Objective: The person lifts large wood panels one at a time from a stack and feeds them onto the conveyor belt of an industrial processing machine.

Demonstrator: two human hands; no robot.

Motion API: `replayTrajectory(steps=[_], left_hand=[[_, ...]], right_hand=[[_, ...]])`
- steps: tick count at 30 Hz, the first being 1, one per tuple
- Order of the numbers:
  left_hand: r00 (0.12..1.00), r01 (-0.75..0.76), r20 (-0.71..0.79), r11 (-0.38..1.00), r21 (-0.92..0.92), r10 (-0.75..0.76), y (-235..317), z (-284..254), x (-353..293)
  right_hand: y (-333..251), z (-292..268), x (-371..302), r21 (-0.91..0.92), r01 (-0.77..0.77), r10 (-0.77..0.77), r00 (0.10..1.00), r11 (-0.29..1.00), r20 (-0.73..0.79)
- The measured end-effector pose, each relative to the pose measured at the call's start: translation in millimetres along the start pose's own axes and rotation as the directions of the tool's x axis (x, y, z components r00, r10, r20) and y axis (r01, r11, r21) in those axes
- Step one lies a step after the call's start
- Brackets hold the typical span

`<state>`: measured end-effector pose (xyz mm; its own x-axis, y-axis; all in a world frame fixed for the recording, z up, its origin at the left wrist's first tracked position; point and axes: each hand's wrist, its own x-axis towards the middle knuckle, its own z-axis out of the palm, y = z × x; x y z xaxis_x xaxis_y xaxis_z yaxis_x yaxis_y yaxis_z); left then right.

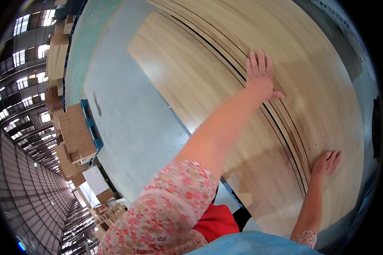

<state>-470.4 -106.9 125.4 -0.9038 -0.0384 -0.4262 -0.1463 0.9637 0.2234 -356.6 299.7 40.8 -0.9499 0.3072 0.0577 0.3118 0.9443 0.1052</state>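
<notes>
Left hand (260, 76) laid flat across a narrow strip (285, 123), fingers straight; palm hidden. Right hand (326, 163) spread on the adjoining wide board (302, 68), underside unseen. Boards lie before the person, far ends cut off above.

I get a bright centre, with daylight blowing out the windows (22, 58) at upper left. I see soft shadows on the wooden boards (178, 63) toward lower centre and right; fisheye curves their edges, and black rounds the corners.
</notes>
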Motion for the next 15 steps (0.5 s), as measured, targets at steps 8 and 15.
replayTrajectory(steps=[8, 15], left_hand=[[0.974, 0.064, 0.214, 0.997, 0.035, -0.070, 5.7, -12.6, 3.0], [0.964, 0.065, 0.258, 0.998, 0.015, -0.067, 3.3, -16.1, 5.5]], right_hand=[[6.4, -0.2, -2.4, -0.010, -0.004, 0.004, 1.000, 1.000, 0.026], [3.3, -3.5, -6.3, -0.035, 0.022, -0.021, 1.000, 0.999, 0.023]])
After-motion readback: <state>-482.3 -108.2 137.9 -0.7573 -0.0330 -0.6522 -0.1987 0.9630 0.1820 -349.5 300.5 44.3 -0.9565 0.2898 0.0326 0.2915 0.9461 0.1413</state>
